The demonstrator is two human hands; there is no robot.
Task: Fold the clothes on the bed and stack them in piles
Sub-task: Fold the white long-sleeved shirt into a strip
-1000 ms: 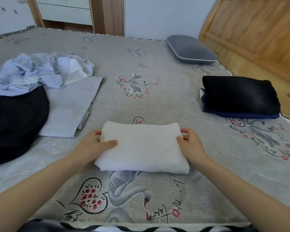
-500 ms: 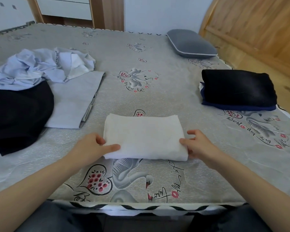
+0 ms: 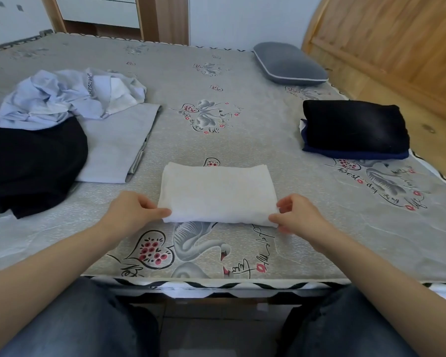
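Counts: 1 folded white cloth (image 3: pixel 218 193), 1 folded stack (image 3: pixel 354 130) of 2 dark items, 1 flat pale-blue piece (image 3: pixel 119 148), 1 crumpled blue shirt (image 3: pixel 67 96), 1 black garment (image 3: pixel 31 163), 1 pillow (image 3: pixel 289 64), 2 hands: left hand (image 3: pixel 131 211), right hand (image 3: pixel 298 213).

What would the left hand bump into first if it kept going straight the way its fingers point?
Most likely the folded white cloth. The left hand already pinches its near left corner, fingers pointing right and a little away, so the cloth lies directly in that line. Depth is hard to judge from one view.
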